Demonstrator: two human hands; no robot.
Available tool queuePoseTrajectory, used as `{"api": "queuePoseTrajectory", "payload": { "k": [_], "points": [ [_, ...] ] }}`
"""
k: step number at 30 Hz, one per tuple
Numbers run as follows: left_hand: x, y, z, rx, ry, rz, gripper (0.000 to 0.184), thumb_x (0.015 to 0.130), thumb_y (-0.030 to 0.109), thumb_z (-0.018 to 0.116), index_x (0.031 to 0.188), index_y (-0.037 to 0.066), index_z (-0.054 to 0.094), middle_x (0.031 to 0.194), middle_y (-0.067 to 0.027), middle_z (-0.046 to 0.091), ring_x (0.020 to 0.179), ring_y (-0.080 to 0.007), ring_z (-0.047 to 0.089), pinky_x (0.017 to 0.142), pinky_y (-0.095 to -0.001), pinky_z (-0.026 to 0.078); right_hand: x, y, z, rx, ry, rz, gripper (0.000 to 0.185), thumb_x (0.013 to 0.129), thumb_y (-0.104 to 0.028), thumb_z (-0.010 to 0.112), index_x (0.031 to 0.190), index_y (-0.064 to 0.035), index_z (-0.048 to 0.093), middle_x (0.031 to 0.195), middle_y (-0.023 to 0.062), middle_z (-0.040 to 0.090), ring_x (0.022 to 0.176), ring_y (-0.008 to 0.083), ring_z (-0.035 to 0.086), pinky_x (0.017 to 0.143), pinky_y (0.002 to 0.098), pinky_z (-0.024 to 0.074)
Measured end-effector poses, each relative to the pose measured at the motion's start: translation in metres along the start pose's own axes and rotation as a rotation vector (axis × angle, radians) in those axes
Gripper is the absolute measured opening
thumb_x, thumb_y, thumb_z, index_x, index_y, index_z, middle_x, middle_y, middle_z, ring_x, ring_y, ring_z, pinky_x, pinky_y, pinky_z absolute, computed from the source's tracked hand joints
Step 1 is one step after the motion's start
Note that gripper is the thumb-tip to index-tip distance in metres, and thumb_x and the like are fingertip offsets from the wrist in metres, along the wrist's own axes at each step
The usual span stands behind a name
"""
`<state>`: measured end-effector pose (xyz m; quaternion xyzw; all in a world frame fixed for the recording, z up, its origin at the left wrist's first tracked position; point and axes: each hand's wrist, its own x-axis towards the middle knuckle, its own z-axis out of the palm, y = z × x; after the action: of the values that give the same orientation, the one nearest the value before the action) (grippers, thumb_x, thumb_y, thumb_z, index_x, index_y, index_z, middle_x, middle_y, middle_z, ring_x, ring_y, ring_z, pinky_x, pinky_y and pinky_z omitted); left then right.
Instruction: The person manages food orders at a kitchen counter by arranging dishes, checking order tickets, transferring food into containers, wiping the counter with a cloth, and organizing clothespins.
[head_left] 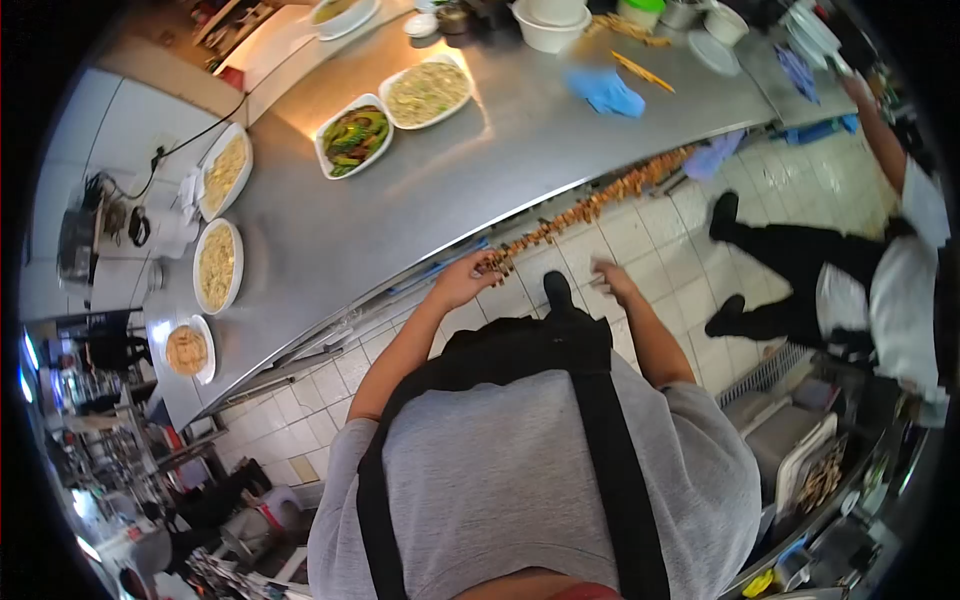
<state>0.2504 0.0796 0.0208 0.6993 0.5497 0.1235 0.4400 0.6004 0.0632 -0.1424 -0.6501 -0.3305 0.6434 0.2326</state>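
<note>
My left hand (468, 279) is at the steel counter's front edge, its fingers closed on the near end of a long string of small brown pieces (590, 207). The string stretches along the edge to the upper right, its far end beside a purple cloth (713, 156). Over the tiled floor, to the right of the string, hangs my right hand (614, 280). It is smeared by motion, and nothing can be made out in it.
The steel counter (400, 205) carries a dish of green vegetables (355, 137), rice dishes (427, 93) and a blue cloth (606, 92). A co-worker (905, 290) stands at the right. Trays (790, 430) lie at the lower right.
</note>
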Motion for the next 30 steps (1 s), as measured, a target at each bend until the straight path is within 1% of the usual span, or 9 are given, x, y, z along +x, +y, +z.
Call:
{"api": "queuePoseTrajectory", "payload": {
  "k": [1,3,5,8,11,12,15,22,30],
  "points": [
    [-0.004,0.014,-0.004,-0.019,0.005,-0.008,0.055,0.077,0.038,0.066,0.124,0.012,0.052,0.095,-0.0103,0.065,0.089,-0.0224,0.062,0.077,-0.0339,0.047,0.008,-0.020,0.003,0.383,-0.112,-0.045,0.072,0.085,-0.062,0.043,0.134,-0.0087,0.038,0.108,0.0084,0.056,0.088,0.0239,0.057,0.076,0.0433,0.0436],
    [-0.006,0.023,-0.008,-0.007,-0.029,-0.037,0.054,0.077,0.037,0.066,0.123,0.011,0.052,0.096,-0.0102,0.065,0.089,-0.0220,0.061,0.078,-0.0334,0.046,-0.003,-0.073,0.026,0.801,0.051,-0.164,0.082,0.083,-0.070,0.038,0.136,-0.0082,0.032,0.120,0.0138,0.050,0.106,0.0291,0.052,0.088,0.0443,0.0412],
    [-0.009,0.023,-0.008,-0.009,-0.043,-0.052,0.054,0.078,0.036,0.066,0.123,0.011,0.052,0.096,-0.0099,0.064,0.089,-0.0217,0.061,0.079,-0.0330,0.045,0.003,-0.104,0.043,1.101,0.115,-0.191,0.084,0.081,-0.071,0.040,0.132,-0.0049,0.033,0.127,0.0184,0.045,0.116,0.0348,0.045,0.097,0.0459,0.0377],
    [-0.008,0.021,-0.007,-0.030,-0.030,-0.043,0.053,0.077,0.033,0.067,0.122,0.010,0.053,0.095,-0.0095,0.064,0.088,-0.0212,0.059,0.079,-0.0329,0.045,0.011,-0.123,0.053,1.499,-0.100,-0.327,0.086,0.080,-0.071,0.042,0.131,-0.0018,0.034,0.124,0.0198,0.047,0.115,0.0372,0.046,0.098,0.0470,0.0382],
    [-0.006,0.015,-0.006,-0.026,-0.034,-0.038,0.053,0.076,0.032,0.068,0.122,0.009,0.053,0.096,-0.0101,0.063,0.089,-0.0210,0.058,0.080,-0.0331,0.045,0.002,-0.125,0.051,1.489,-0.150,-0.312,0.086,0.081,-0.073,0.036,0.125,0.0002,0.042,0.120,0.0172,0.052,0.107,0.0343,0.051,0.095,0.0455,0.0405],
    [-0.005,0.012,-0.006,-0.028,-0.041,-0.045,0.053,0.076,0.032,0.068,0.122,0.009,0.053,0.097,-0.0102,0.063,0.089,-0.0209,0.058,0.080,-0.0330,0.045,-0.009,-0.129,0.051,1.478,-0.104,-0.258,0.085,0.082,-0.072,0.036,0.123,0.0024,0.043,0.116,0.0169,0.055,0.107,0.0334,0.052,0.095,0.0454,0.0406],
    [-0.002,0.008,-0.004,-0.049,-0.048,-0.057,0.053,0.076,0.031,0.068,0.122,0.009,0.053,0.097,-0.0102,0.063,0.089,-0.0210,0.057,0.080,-0.0329,0.045,-0.020,-0.117,0.048,1.438,-0.195,-0.323,0.082,0.083,-0.070,0.037,0.124,0.0004,0.044,0.117,0.0163,0.054,0.108,0.0329,0.053,0.094,0.0450,0.0410],
    [0.002,0.005,-0.003,-0.063,-0.059,-0.069,0.052,0.076,0.031,0.066,0.121,0.009,0.054,0.096,-0.0107,0.064,0.087,-0.0226,0.058,0.080,-0.0333,0.044,-0.028,-0.092,0.041,1.303,-0.123,-0.259,0.070,0.084,-0.063,0.047,0.119,-0.0023,0.048,0.098,0.0068,0.056,0.096,0.0223,0.057,0.092,0.0431,0.0410],
    [0.002,0.004,-0.004,-0.036,-0.053,-0.044,0.053,0.075,0.033,0.067,0.120,0.007,0.054,0.096,-0.0144,0.065,0.092,-0.0259,0.061,0.080,-0.0351,0.045,-0.044,-0.098,0.044,1.115,-0.132,-0.154,0.075,0.080,-0.067,0.050,0.118,-0.0020,0.046,0.102,0.0076,0.055,0.091,0.0214,0.054,0.084,0.0408,0.0430]
  ]
}}
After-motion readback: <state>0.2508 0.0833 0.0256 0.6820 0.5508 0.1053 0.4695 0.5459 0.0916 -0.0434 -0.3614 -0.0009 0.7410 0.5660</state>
